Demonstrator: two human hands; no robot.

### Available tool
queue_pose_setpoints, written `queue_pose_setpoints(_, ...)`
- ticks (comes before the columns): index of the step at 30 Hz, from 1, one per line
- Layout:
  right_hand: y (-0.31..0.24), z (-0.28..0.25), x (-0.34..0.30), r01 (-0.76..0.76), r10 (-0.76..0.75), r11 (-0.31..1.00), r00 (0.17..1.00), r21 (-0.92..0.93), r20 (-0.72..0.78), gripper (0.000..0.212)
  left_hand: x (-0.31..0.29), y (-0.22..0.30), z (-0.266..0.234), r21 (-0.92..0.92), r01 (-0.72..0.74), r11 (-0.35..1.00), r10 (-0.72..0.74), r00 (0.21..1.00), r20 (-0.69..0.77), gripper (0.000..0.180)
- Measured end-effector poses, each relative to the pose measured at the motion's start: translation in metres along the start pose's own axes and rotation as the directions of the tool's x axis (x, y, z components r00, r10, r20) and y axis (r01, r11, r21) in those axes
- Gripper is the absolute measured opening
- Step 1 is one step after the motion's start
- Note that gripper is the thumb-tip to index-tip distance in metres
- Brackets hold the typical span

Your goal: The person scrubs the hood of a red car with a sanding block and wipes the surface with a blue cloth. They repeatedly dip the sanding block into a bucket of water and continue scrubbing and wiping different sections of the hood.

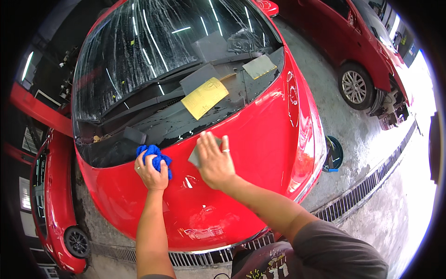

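Observation:
Before me is the red hood [260, 135] of a car. My left hand [151, 176] is closed around a bunched blue cloth [157, 157] near the hood's upper edge. To its right, my right hand [216, 165] lies flat with fingers stretched out, pressing a small grey sheet [193, 157], which looks like sandpaper, against the paint. Most of that sheet is hidden under the palm. Above the hands, a yellow-backed sandpaper sheet [205, 98] rests on the wiper cowl, partly over a dark grey sheet [197, 78].
A pale sheet [259, 67] lies farther right below the streaked windshield [139, 51]. Another red car [320, 35] stands at the right and one [58, 186] at the left. A dark round bucket [332, 153] sits beside the hood, near a floor drain grate [371, 190].

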State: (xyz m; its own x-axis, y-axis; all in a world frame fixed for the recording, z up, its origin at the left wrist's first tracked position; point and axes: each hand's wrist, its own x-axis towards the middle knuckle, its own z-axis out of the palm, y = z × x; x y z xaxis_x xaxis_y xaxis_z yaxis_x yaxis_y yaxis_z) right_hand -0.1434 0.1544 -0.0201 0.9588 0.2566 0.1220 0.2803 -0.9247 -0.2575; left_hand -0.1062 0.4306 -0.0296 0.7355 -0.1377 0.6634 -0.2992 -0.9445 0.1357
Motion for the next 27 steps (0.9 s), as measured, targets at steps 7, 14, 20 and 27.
queue_pose_setpoints(7, 0.206, 0.023, 0.009, -0.24, 0.112, 0.882, 0.943, -0.406, -0.314, 0.066, 0.012, 0.014, -0.011, -0.075, -0.071, 0.995, 0.069, 0.997, -0.035, 0.059)
queue_pose_setpoints(14, 0.202, -0.05, -0.123, 0.112, 0.695, -0.178, 0.718, 0.978, 0.044, 0.034, 0.0, 0.089, 0.002, -0.311, -0.325, 0.893, 0.354, 0.934, 0.042, 0.064)
queue_pose_setpoints(20, 0.131, -0.057, -0.117, 0.036, 0.763, -0.032, 0.646, 0.999, 0.001, 0.039, 0.055, 0.233, 0.074, -0.463, -0.357, 0.812, 0.448, 0.888, 0.101, 0.032)
queue_pose_setpoints(27, 0.124, -0.027, -0.025, -0.167, 0.224, 0.975, 0.765, 0.149, -0.604, 0.046, 0.039, 0.181, 0.057, -0.486, -0.33, 0.809, 0.367, 0.93, -0.022, 0.021)
